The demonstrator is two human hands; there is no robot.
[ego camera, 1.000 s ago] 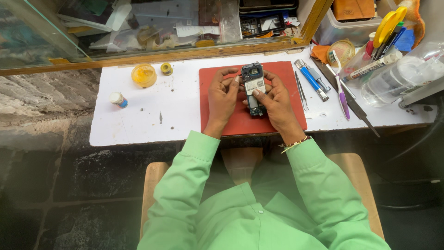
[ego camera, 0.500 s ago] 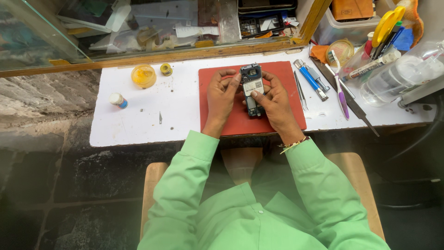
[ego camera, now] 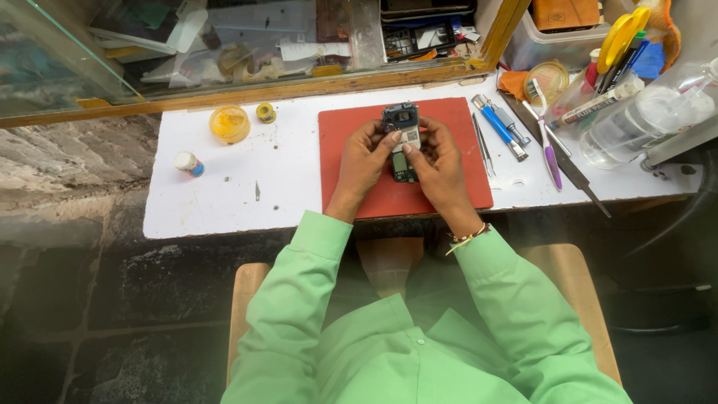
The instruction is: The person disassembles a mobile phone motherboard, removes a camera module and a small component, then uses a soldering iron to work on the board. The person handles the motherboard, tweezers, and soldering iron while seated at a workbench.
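A small opened phone body [ego camera: 402, 135] with its circuit board showing lies upright over a red mat [ego camera: 456, 123] on a white worktop [ego camera: 224, 194]. My left hand [ego camera: 364, 158] grips its left side, thumb pressed on the pale middle part. My right hand [ego camera: 437, 164] holds the right side, thumb on the lower green board. Both wrists come out of light green sleeves, and a beaded band circles the right wrist.
Right of the mat lie tweezers [ego camera: 482, 146], blue-handled screwdrivers [ego camera: 497, 123], a purple toothbrush [ego camera: 550, 150] and a clear plastic bottle [ego camera: 643, 120]. A yellow round tin [ego camera: 229, 123], a small tape roll [ego camera: 265, 112] and a little white bottle [ego camera: 187, 162] sit at the left. A glass case stands behind.
Both hands and the phone body stay in almost the same place over the mat; the thumbs have shifted slightly on the board.
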